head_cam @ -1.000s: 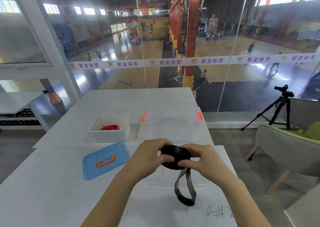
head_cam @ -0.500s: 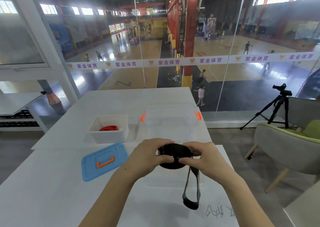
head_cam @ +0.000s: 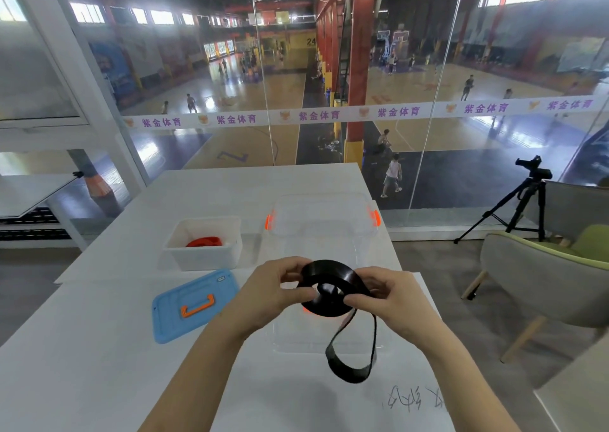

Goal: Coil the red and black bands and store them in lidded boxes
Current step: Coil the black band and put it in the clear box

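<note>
We see both hands raised over the near middle of the white table (head_cam: 82, 349), pinching the black band (head_cam: 333, 273) between them. The left hand (head_cam: 270, 295) curls thumb and fingers round the coil's left side, the right hand (head_cam: 392, 299) grips its right side, and a loose loop hangs below (not yet wound). Far left, the red band (head_cam: 204, 242) lies coiled in the open white box (head_cam: 204, 258), with the blue lid (head_cam: 194, 306) just nearer.
</note>
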Available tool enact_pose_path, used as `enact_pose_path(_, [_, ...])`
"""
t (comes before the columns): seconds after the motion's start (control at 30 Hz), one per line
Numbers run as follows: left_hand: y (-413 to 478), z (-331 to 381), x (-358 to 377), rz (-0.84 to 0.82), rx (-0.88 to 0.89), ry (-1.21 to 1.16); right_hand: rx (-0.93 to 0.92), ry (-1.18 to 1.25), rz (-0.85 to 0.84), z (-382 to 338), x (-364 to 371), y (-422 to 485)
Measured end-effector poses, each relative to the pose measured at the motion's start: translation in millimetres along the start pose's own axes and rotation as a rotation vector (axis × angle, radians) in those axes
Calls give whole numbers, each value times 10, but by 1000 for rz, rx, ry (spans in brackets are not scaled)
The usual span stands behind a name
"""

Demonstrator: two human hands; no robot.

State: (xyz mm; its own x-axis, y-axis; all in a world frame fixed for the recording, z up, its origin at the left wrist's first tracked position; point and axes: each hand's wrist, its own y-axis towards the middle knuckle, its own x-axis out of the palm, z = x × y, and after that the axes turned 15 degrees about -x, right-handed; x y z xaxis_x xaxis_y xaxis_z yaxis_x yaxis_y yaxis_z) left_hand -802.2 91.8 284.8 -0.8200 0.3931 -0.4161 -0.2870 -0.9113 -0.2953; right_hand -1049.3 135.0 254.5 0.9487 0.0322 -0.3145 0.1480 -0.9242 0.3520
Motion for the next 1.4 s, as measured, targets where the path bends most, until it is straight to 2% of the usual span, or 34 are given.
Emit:
enact_pose_path(0.1, [14,2,46,84,7,161,-11,-99,-59,-20,6,9])
enact_pose_path(0.2, [28,58,109,145,92,326,-26,-131,-80,-37,33,26])
enact_pose_path(0.27, [27,74,139,150,113,241,-41,-98,-49,-43,33,35])
enact_pose_path(0.43, [7,25,168,79,63,-268,-52,17,55,-7,4,55])
enact_pose_path(0.53, [2,1,182,79,42,-338,-25,12,74,16,22,42])
enact_pose_path(0.73, [32,-110,72,142,2,107,3,-111,-24,13,47,35])
enact_pose_path(0.83, [9,-36,116,166,93,342,-37,-169,-92,-10,93,47])
enact_pose_path(0.87, [9,-20,134,174,112,339,-48,-157,-88,-16,103,53])
enact_pose_path(1.03, [-32,-17,190,97,14,-183,-31,55,63,16,39,74])
enact_pose_path(1.17, [-38,-56,236,34,-2,-288,-29,46,104,51,30,58])
enact_pose_path(1.4, [60,-82,188,85,16,204,-47,-88,-22,5,27,60])
